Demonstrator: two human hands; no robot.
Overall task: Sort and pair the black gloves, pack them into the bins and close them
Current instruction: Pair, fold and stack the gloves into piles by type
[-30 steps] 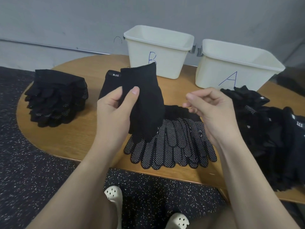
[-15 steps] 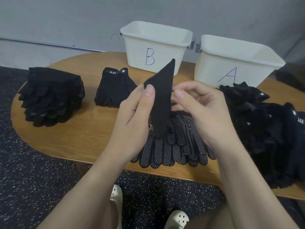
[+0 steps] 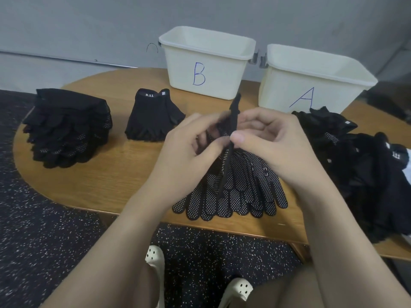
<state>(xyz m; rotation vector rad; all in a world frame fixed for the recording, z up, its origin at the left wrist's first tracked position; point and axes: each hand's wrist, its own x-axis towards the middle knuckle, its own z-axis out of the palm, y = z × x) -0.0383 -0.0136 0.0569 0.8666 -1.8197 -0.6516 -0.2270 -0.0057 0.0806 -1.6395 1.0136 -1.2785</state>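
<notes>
While both hands pinch it, glove [image 3: 231, 130] sits edge-on above dotted glove pile [image 3: 240, 190], long axis near vertical, cuff up. L hand [image 3: 189, 156] & R hand [image 3: 269, 141] thumbs meet mid-length. Bin B [image 3: 206, 63] straight behind, bin A [image 3: 315, 81] nearer R hand.

Dim, even light, soft shadows; edges bowed, hands perhaps slightly motion-blurred.

A rounded wooden table [image 3: 106, 174] stands on dark speckled floor [image 3: 44, 252] against a grey wall [image 3: 89, 23].
</notes>
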